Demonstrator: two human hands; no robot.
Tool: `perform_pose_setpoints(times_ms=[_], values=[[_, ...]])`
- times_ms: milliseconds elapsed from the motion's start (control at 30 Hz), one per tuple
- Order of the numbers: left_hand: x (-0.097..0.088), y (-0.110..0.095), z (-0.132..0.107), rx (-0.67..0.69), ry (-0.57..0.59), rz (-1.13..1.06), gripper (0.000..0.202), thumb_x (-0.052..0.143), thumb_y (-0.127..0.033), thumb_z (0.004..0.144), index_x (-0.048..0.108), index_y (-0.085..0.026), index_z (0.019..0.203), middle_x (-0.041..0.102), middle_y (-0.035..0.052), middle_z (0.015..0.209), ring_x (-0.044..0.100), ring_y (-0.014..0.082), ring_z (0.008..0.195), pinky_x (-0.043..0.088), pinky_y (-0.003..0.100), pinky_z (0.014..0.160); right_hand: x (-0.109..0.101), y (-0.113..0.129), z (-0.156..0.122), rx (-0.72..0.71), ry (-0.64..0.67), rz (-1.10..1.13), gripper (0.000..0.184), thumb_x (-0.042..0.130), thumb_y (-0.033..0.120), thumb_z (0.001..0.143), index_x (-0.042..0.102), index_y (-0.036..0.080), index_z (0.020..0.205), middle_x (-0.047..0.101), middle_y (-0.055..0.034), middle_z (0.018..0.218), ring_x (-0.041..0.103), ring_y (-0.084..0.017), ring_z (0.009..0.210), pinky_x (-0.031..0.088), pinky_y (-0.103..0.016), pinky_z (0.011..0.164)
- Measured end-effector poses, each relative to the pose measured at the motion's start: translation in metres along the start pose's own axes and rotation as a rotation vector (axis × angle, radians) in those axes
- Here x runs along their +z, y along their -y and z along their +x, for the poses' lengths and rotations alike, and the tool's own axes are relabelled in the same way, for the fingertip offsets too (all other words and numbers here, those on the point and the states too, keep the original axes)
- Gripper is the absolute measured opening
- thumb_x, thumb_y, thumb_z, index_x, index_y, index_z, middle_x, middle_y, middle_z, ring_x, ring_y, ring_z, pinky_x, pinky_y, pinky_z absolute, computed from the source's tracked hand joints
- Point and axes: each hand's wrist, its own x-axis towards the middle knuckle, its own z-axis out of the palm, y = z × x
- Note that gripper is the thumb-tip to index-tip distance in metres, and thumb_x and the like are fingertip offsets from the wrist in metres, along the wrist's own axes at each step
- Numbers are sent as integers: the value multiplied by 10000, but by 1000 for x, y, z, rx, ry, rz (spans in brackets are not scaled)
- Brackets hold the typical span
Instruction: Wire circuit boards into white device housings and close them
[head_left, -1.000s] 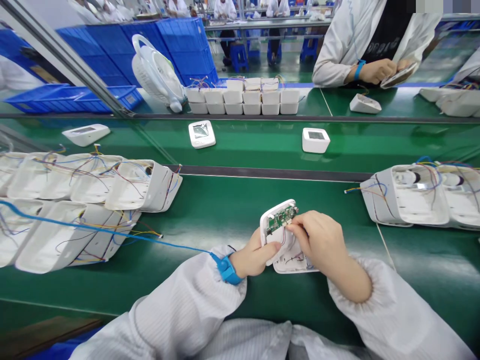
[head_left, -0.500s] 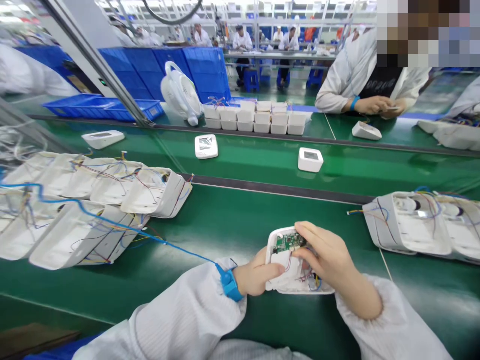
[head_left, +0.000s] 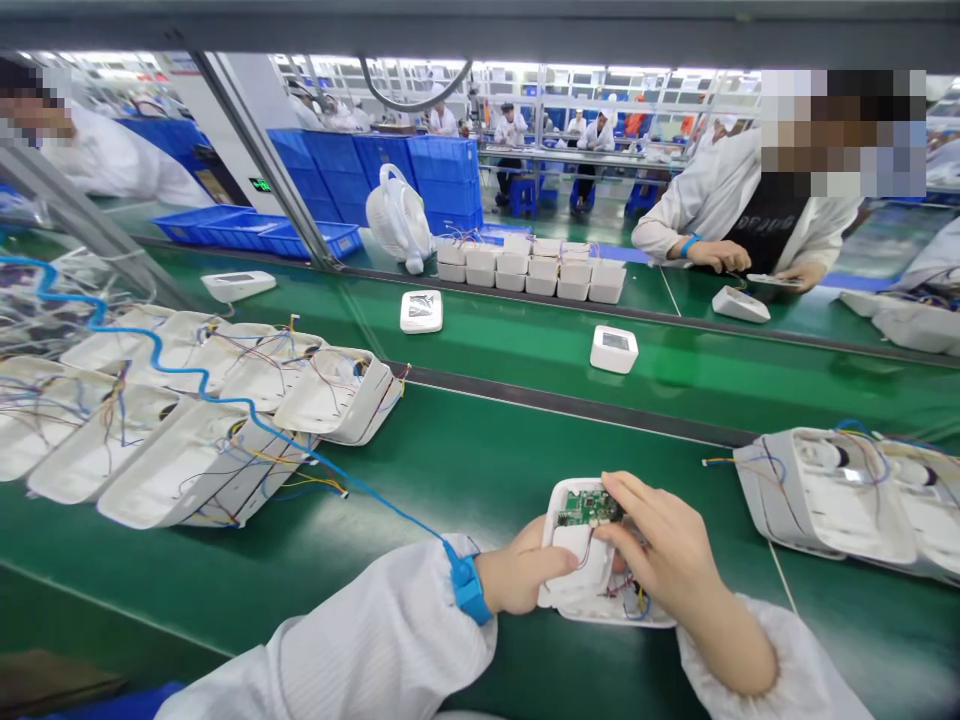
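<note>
My left hand (head_left: 521, 570) is closed on a white plastic cover (head_left: 553, 500), its thumb lying across the inner face. A green circuit board (head_left: 581, 507) sits inside the upper part of that cover, with a thin wire running down from it. My right hand (head_left: 664, 540) grips the board's right end, index finger at the top corner and thumb near its lower edge; the fingertips hide that end. Below the cover, close against it, is a white housing (head_left: 592, 608) with coloured wires inside. A blue wrist strap (head_left: 469, 590) with a coiled cord is on my left wrist.
White housings with loose wires (head_left: 180, 465) stand stacked at left, and more housings (head_left: 795, 490) at right. On the green belt lie two white units with displays (head_left: 421, 312) (head_left: 613, 349). Across it, a co-worker (head_left: 742, 220) handles a white part. A dark rail (head_left: 555, 400) edges my bench.
My view has shifted, so the scene sits lower in the picture. Both hands keep their hold on the cover and board. The co-worker's hands have moved apart around a white part.
</note>
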Motion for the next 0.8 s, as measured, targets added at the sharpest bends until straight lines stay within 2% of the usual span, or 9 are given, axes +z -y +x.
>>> perform_pose_setpoints(times_ms=[267, 333, 400, 467, 533, 567, 633, 733, 800], values=[[-4, 1, 2, 5, 5, -2, 382, 706, -306, 711, 707, -160, 1065, 728, 71, 896, 672, 214, 799, 509, 310, 751, 1, 1, -1, 34, -25, 57, 374, 612, 245, 933, 564, 197, 1301, 680, -137, 1203, 701, -210, 845, 542, -339, 700], [-2, -3, 3, 9, 29, -23, 416, 733, -334, 724, 697, -165, 1102, 731, 79, 928, 675, 213, 817, 510, 305, 758, 2, 0, 0, 86, -30, 123, 353, 627, 274, 924, 582, 197, 1266, 687, -127, 1182, 695, -225, 938, 556, -344, 763], [-3, -8, 3, 23, 49, -25, 489, 754, -354, 746, 657, -180, 1192, 729, 88, 983, 679, 214, 854, 509, 308, 781, 2, 1, 3, 201, -26, 221, 366, 654, 330, 904, 586, 197, 1238, 693, -112, 1157, 689, -227, 970, 568, -342, 794], [-6, -14, 3, 72, 71, 41, 612, 776, -410, 753, 590, -196, 1296, 713, 107, 1081, 677, 234, 933, 503, 330, 826, -2, 2, 6, 307, 22, 304, 302, 689, 360, 872, 629, 208, 1126, 719, -74, 1036, 696, -206, 851, 575, -315, 720], [-13, -22, 4, 144, 96, 182, 831, 801, -547, 693, 505, -201, 1388, 683, 137, 1179, 647, 287, 1049, 482, 387, 905, -8, 5, 9, 340, 50, 359, 172, 723, 338, 841, 653, 218, 942, 712, -27, 855, 664, -175, 696, 543, -282, 606], [-17, -26, 5, 201, 80, 264, 909, 770, -638, 670, 480, -199, 1411, 672, 149, 1208, 624, 313, 1102, 461, 420, 950, -11, 7, 10, 322, 36, 392, 126, 729, 304, 836, 642, 221, 872, 695, -12, 795, 646, -167, 665, 526, -274, 584], [-27, -34, 7, 338, -42, 437, 893, 591, -778, 722, 509, -194, 1392, 654, 160, 1251, 574, 341, 1188, 398, 465, 1034, -14, 9, 11, 240, -63, 458, 86, 699, 202, 845, 617, 222, 857, 675, -10, 777, 637, -167, 696, 516, -280, 612], [-36, -41, 10, 489, -289, 710, 733, 310, -734, 898, 616, -188, 1279, 615, 150, 1321, 524, 321, 1259, 338, 469, 1093, -11, 12, 10, 38, -174, 382, 199, 582, 43, 856, 613, 222, 939, 681, -34, 856, 625, -177, 807, 502, -321, 711], [-35, -39, 10, 459, -286, 907, 710, 369, -726, 888, 596, -193, 1299, 591, 147, 1351, 517, 324, 1259, 345, 485, 1092, -4, 14, 8, -74, -110, 215, 236, 525, 12, 869, 624, 215, 939, 685, -37, 868, 605, -177, 825, 466, -340, 735]])
